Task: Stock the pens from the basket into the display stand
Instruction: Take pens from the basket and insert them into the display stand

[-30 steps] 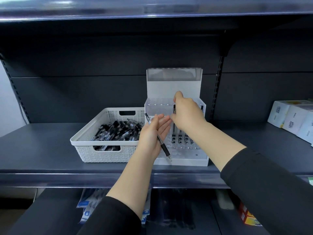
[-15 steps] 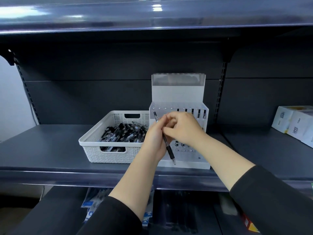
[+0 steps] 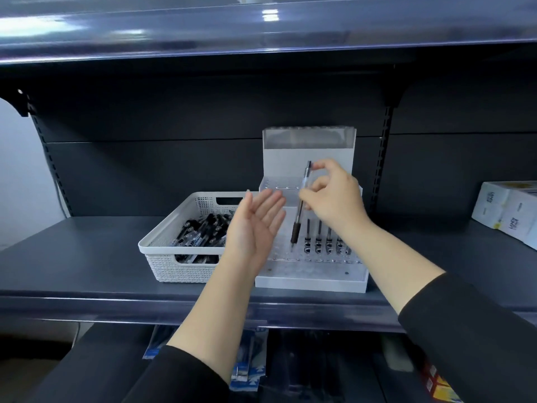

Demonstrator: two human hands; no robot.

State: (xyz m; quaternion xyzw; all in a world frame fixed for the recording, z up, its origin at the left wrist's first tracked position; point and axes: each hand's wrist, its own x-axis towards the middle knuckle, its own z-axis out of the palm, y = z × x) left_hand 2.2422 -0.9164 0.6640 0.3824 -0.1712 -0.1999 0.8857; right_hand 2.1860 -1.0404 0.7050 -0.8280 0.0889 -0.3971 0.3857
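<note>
Head view. At the middle of the frame the right hand point(image 3: 334, 196) pinches a pen point(image 3: 300, 206) between thumb and fingertips, near its upper end. The pen stands nearly upright, leaning slightly: a clear barrel with a dark clip end at the top, a dark rubber grip low down, and a fine metal tip pointing down. The tip is at the clear perforated plate of the stand point(image 3: 311, 274), just left of the row of pens already seated there; whether it has entered a hole cannot be told.

The stand is white, with a tall back panel, a frosted clear strip along its top and a low tray-like base. It sits on the dark shelf point(image 3: 87, 257), right of centre. A row of stocked pens point(image 3: 324, 239) stands in it, dark grips showing, partly hidden behind the right wrist.

The left hand point(image 3: 255, 225) is held flat and wide, palm turned toward the right, fingers straight, holding nothing. It hovers between the basket and the stand, just left of the pen and apart from it.

The white woven basket point(image 3: 174, 263) stands just left of the stand, with a heap of black and clear pens point(image 3: 200, 234) lying in it.

White boxes point(image 3: 508, 210) sit at the right edge of the shelf.
</note>
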